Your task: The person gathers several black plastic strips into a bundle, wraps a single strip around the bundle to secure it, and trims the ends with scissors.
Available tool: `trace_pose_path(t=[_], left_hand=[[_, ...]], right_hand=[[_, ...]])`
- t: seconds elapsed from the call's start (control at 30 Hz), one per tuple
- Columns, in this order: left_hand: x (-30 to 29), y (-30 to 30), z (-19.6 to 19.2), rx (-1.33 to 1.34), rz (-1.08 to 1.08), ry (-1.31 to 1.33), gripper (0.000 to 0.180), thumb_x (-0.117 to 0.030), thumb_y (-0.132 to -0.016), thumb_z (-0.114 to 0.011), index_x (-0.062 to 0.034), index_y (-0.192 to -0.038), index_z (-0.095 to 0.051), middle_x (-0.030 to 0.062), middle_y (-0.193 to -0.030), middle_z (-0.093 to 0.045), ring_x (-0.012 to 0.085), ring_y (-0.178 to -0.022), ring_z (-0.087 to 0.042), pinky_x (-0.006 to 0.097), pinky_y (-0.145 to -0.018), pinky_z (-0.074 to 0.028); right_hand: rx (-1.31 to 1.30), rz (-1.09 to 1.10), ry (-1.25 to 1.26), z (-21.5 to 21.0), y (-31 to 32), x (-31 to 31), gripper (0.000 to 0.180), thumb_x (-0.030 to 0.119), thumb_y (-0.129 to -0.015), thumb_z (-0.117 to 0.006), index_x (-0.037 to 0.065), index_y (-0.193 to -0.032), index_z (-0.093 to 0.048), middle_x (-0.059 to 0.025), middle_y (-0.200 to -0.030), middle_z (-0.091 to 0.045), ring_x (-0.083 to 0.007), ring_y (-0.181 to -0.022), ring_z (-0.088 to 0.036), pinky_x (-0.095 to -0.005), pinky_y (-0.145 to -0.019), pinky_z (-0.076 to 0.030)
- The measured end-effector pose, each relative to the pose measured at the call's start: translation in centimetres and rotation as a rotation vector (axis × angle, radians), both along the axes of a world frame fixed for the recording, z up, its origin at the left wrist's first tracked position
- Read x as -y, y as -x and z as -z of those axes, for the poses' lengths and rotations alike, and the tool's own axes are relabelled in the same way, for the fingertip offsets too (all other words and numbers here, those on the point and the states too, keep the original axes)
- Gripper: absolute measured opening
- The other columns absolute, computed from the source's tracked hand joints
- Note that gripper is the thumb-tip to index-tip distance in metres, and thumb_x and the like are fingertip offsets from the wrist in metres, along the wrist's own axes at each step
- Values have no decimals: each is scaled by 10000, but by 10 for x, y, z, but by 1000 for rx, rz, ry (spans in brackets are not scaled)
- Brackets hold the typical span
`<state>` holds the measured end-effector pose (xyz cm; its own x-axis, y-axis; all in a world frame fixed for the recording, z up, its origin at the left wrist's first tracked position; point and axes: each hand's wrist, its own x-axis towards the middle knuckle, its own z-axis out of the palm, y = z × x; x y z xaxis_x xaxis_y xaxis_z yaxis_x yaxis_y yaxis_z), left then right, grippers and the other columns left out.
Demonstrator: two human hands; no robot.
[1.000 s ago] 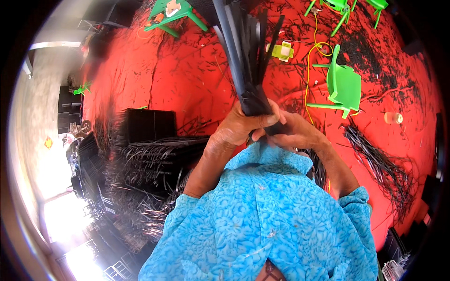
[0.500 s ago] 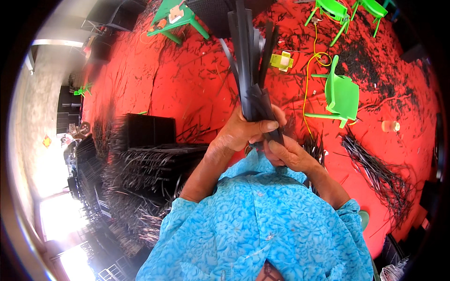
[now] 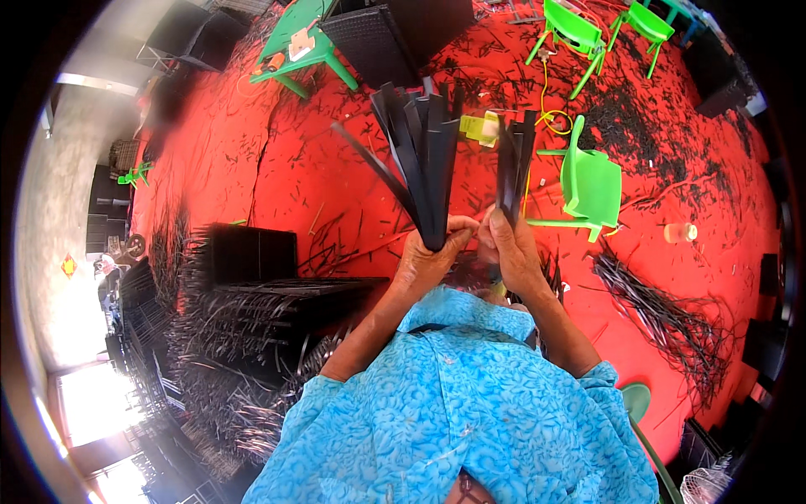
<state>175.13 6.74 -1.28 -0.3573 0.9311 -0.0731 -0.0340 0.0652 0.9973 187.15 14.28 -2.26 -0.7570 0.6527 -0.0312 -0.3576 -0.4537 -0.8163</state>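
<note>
My left hand (image 3: pixel 432 256) is closed around the lower end of a thick bundle of flat black strips (image 3: pixel 428 160). The strips fan out upward, and one leans well to the left. A smaller bunch of black strips (image 3: pixel 514 164) stands upright in my right hand (image 3: pixel 508 248), its fingers wrapped round the base. Both hands are close together in front of my chest, with the two bunches apart at the top. What lies just below my hands is blurred and partly hidden by them.
At my left stands a black woven piece (image 3: pixel 243 319) bristling with loose strip ends. A pile of black strips (image 3: pixel 663 311) lies on the red floor covering (image 3: pixel 327 176) at right. Beyond are a green chair (image 3: pixel 592 181), a green table (image 3: pixel 311 50), a yellow box (image 3: pixel 478 128) and a jar (image 3: pixel 680 232).
The strips were together in one bunch with both hands at its base. Now my right hand has drawn apart a smaller bunch, upright, and the left bundle has come lower.
</note>
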Motion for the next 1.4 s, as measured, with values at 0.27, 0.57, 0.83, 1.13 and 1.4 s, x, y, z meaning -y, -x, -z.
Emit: trace_pose_path(t=[0.27,0.57,0.83,1.13,1.4], left_hand=[[8,-4,19,-166,-55,6,164,-26,-826,-510,-13,-975,-578,-19,-796,-553,49,-693,-476,197,-573,-379],[7,-8,14,-29,-11,-52,193,-4,-815,-506,-17,-1002,-552,1,-831,-563,73,-773,-501,230,-659,-421],[3,-16,2,70,22,50,186,1,-790,-521,-21,-973,-545,3,-840,-563,76,-768,-499,230,-648,-427],[-5,-10,13,-395,159,-36,341,80,-681,-541,-12,-1007,-500,97,-802,-587,151,-720,-579,297,-582,-472],[-21,-5,-8,-151,150,-60,249,65,-679,-552,32,-924,-519,86,-754,-586,120,-724,-559,269,-587,-444]], right_hand=[[-56,51,-14,1,14,0,220,286,-903,-403,72,-946,-430,43,-643,-366,-19,-515,-306,-167,-432,-252],[-37,49,-80,-4,12,2,318,302,-888,-435,50,-1081,-426,45,-624,-388,-27,-472,-313,-177,-415,-247],[57,108,-268,-10,14,3,415,259,-667,-737,23,-926,-515,-1,-725,-545,-38,-667,-486,-210,-567,-414],[404,201,-366,-31,18,-2,207,137,-659,-717,15,-741,-572,12,-681,-563,-44,-639,-495,-226,-563,-429],[376,284,-839,-60,28,-23,227,234,-723,-628,26,-731,-539,-106,-634,-550,-131,-566,-532,-295,-531,-415]])
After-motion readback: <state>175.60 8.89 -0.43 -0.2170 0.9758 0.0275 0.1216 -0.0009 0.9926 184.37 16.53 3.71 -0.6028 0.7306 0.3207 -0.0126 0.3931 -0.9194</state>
